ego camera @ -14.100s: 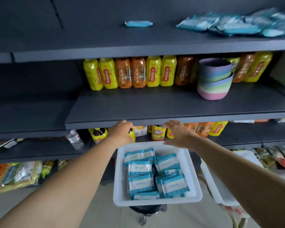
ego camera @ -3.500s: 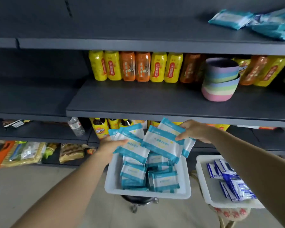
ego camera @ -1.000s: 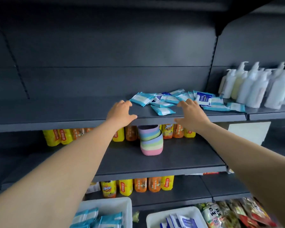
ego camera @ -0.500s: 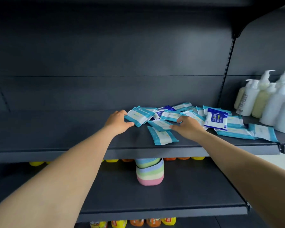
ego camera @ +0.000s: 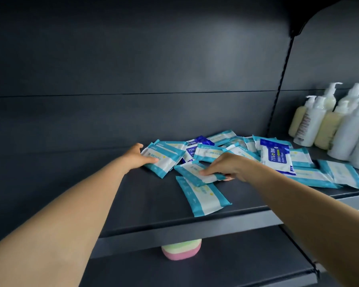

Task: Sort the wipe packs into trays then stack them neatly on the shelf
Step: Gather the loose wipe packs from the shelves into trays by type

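Note:
Several teal-and-white wipe packs lie scattered on the dark upper shelf (ego camera: pixel 145 206), with two dark-blue packs among them, one (ego camera: pixel 275 156) propped on the pile at the right. My left hand (ego camera: pixel 136 156) grips the leftmost teal pack (ego camera: pixel 164 159) at its near-left corner. My right hand (ego camera: pixel 226 167) pinches another teal pack (ego camera: pixel 192 171) in the middle. A further teal pack (ego camera: pixel 202 196) lies flat just in front, near the shelf edge. The trays are out of view.
White and cream pump bottles (ego camera: pixel 338 125) stand at the right end of the shelf. A pastel striped bowl stack (ego camera: pixel 181 249) sits on the shelf below, partly hidden under the edge. The left part of the upper shelf is bare.
The view has closed in on the upper shelf. My left hand now grips the leftmost pack, and my right hand has moved left and closed on the middle pack.

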A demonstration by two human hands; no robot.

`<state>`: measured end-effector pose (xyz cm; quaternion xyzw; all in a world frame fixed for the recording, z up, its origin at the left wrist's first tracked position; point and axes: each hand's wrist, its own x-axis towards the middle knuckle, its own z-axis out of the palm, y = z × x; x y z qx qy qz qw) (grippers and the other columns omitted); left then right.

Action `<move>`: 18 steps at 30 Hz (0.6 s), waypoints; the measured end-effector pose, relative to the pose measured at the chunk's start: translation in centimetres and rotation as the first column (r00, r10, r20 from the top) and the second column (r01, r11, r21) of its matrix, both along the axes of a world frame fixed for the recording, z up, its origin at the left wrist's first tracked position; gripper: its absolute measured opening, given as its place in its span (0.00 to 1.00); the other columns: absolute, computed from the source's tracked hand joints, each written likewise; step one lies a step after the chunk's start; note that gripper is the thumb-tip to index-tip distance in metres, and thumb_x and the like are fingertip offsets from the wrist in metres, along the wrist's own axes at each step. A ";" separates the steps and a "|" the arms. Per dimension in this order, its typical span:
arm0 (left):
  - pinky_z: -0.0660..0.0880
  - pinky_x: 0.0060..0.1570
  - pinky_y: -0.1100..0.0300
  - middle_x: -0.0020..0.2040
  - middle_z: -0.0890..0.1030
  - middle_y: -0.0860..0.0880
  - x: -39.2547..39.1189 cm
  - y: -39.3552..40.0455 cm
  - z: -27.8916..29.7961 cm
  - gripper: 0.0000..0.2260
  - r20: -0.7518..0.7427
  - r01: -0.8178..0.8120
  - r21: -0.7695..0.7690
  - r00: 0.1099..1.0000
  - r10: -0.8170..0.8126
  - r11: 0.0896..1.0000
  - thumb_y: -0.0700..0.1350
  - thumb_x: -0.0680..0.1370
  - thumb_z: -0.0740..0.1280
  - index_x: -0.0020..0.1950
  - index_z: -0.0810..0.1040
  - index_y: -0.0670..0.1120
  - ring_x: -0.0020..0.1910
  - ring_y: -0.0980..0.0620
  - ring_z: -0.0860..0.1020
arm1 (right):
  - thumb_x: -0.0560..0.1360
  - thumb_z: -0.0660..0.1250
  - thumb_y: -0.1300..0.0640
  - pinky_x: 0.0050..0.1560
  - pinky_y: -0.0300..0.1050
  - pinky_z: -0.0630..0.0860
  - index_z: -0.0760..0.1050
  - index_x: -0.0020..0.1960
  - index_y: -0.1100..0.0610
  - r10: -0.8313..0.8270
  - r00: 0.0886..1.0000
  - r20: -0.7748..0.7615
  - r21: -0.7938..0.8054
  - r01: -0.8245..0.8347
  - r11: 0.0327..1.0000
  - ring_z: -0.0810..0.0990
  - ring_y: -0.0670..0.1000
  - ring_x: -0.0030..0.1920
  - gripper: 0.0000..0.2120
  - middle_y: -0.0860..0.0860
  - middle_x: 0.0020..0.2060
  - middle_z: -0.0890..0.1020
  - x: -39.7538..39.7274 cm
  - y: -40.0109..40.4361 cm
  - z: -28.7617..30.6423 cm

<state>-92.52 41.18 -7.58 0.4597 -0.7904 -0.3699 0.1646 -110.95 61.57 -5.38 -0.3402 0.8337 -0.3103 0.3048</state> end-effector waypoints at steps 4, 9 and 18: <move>0.66 0.68 0.51 0.70 0.70 0.49 -0.5 -2.2 -0.2 0.51 -0.029 0.042 0.143 0.999 -0.038 0.989 0.56 0.57 0.82 0.74 0.63 0.46 0.67 0.49 0.70 | 0.65 0.79 0.54 0.38 0.38 0.68 0.78 0.57 0.62 -0.032 0.997 0.075 0.008 0.031 0.999 0.70 0.47 0.41 0.25 0.52 0.44 0.76 -0.6 -0.7 -0.3; 0.71 0.64 0.54 0.56 0.82 0.48 -1.3 -3.0 -0.1 0.26 -0.059 0.078 0.256 0.996 -0.065 0.964 0.45 0.62 0.81 0.58 0.79 0.43 0.57 0.50 0.78 | 0.64 0.80 0.57 0.40 0.38 0.70 0.78 0.58 0.62 -0.036 0.988 0.149 0.021 0.033 0.999 0.74 0.48 0.46 0.25 0.55 0.50 0.80 -1.1 -1.2 -0.4; 0.72 0.64 0.54 0.53 0.83 0.45 -0.6 -2.0 0.6 0.21 -0.192 0.069 0.345 0.981 -0.001 0.936 0.36 0.66 0.77 0.57 0.78 0.39 0.54 0.47 0.80 | 0.66 0.77 0.64 0.50 0.42 0.75 0.76 0.54 0.59 -0.069 0.949 0.308 -0.025 0.081 0.996 0.81 0.50 0.49 0.19 0.54 0.50 0.83 -0.7 -1.1 0.2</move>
